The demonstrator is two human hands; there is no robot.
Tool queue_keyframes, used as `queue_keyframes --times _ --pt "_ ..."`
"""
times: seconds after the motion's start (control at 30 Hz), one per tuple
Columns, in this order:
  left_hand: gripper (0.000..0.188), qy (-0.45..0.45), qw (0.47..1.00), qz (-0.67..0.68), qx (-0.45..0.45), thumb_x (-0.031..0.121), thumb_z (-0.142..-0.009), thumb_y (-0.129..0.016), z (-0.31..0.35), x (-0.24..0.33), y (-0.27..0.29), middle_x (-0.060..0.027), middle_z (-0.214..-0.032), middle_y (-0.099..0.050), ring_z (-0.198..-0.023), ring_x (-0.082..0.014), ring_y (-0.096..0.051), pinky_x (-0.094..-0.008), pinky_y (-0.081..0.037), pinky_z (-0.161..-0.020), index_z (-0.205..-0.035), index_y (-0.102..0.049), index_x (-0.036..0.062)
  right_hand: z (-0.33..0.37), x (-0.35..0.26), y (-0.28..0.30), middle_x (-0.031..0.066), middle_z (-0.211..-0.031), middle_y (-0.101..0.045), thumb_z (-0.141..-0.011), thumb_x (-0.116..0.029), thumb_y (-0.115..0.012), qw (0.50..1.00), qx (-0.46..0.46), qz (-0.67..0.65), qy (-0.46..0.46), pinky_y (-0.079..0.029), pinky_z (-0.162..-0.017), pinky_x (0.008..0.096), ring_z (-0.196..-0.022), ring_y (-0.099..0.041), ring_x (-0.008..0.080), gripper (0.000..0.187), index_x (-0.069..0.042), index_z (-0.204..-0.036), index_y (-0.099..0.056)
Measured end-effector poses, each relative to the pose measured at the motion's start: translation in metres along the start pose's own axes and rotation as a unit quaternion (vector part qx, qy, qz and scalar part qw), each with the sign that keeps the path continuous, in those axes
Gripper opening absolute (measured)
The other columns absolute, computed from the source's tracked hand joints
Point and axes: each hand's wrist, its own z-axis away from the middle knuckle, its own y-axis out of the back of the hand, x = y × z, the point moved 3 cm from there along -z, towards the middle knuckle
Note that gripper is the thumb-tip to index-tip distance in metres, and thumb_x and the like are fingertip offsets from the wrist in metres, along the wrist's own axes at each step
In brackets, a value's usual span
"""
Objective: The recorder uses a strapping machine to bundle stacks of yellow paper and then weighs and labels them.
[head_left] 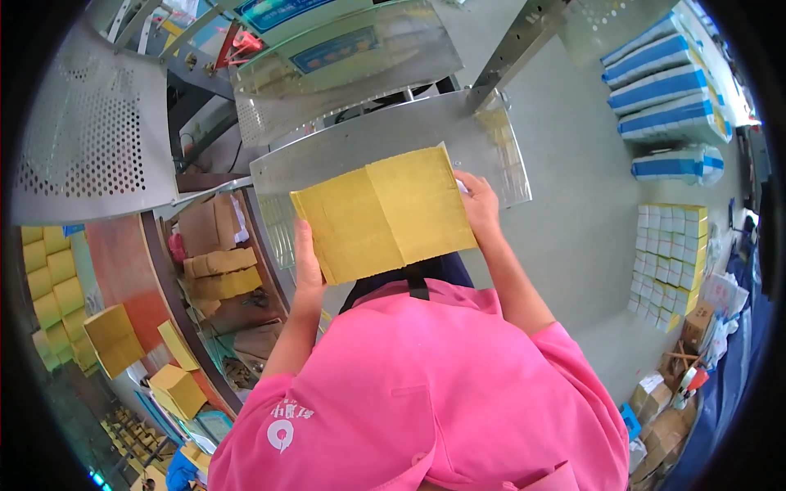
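Note:
A wide yellow sheet or stack of coarse paper (385, 213), creased down its middle, is held up in front of my body. My left hand (308, 258) grips its left edge, with the thumb on top and the other fingers hidden underneath. At the opposite edge, my right hand (481, 204) is closed on the same yellow paper; something small and white shows by its fingers. Behind the paper lies a metal machine table (286, 159), partly covered by it. How thick the paper is cannot be made out.
A clear cover (352, 65) rises over the machine beyond the table. To the left stand a perforated metal panel (90, 139) and a reddish bench (123, 262) with yellow blocks. On the right floor are blue-and-white packs (663, 90) and stacked yellow-and-white bundles (667, 262).

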Motion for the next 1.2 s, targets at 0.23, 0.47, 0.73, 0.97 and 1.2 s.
queue_keyframes --times 0.23,0.47,0.73,0.97,1.2 --pt "0.057 0.010 1.000 0.010 0.001 0.051 -0.098 -0.044 -0.003 -0.005 0.004 -0.0089 -0.127 -0.052 -0.113 -0.0202 -0.055 -0.0356 -0.047 -0.092 -0.136 -0.042 0.0079 0.001 -0.001 0.005 0.0126 -0.113 -0.064 -0.078 -0.002 -0.051 0.993 0.011 0.030 0.115 -0.049 -0.086 0.0357 -0.100 -0.062 0.0311 0.036 -0.012 -0.108 -0.069" --pt "0.056 0.044 0.997 0.010 0.062 0.049 -0.099 -0.043 0.003 -0.003 -0.001 -0.0096 -0.125 -0.055 -0.111 -0.0211 -0.056 -0.0357 -0.048 -0.092 -0.133 -0.046 0.0049 0.005 -0.003 0.009 0.0127 -0.105 -0.069 -0.087 -0.008 -0.053 0.987 -0.114 -0.112 -0.025 -0.049 -0.083 0.0310 -0.092 -0.064 0.0201 0.028 -0.005 -0.111 -0.067" --pt "0.059 0.048 0.996 0.036 0.059 0.051 -0.099 -0.040 0.007 0.005 -0.018 -0.0111 -0.127 -0.055 -0.113 -0.0232 -0.056 -0.0369 -0.047 -0.093 -0.135 -0.045 0.0039 0.006 -0.022 0.021 0.0110 -0.101 -0.069 -0.099 -0.036 -0.048 0.967 -0.117 -0.218 0.062 -0.049 -0.082 0.0309 -0.088 -0.064 0.0183 0.041 -0.005 -0.122 -0.061" --pt "0.058 0.041 0.997 0.037 0.061 0.050 -0.099 -0.041 0.003 0.000 -0.008 -0.0112 -0.128 -0.055 -0.114 -0.0230 -0.056 -0.0370 -0.048 -0.094 -0.135 -0.045 0.0039 0.011 -0.027 0.022 0.0125 -0.108 -0.068 -0.097 -0.034 -0.051 0.976 -0.158 -0.149 -0.011 -0.048 -0.087 0.0303 -0.096 -0.064 0.0180 0.041 -0.006 -0.125 -0.060" --pt "0.059 0.042 0.996 0.025 0.069 0.050 -0.101 -0.037 0.005 -0.006 0.006 -0.0098 -0.131 -0.053 -0.118 -0.0219 -0.053 -0.0364 -0.043 -0.100 -0.138 -0.043 0.0043 0.014 -0.023 0.020 0.0104 -0.112 -0.068 -0.097 -0.026 -0.054 0.970 -0.145 -0.195 -0.021 -0.046 -0.091 0.0280 -0.103 -0.061 0.0152 0.037 -0.003 -0.124 -0.060"
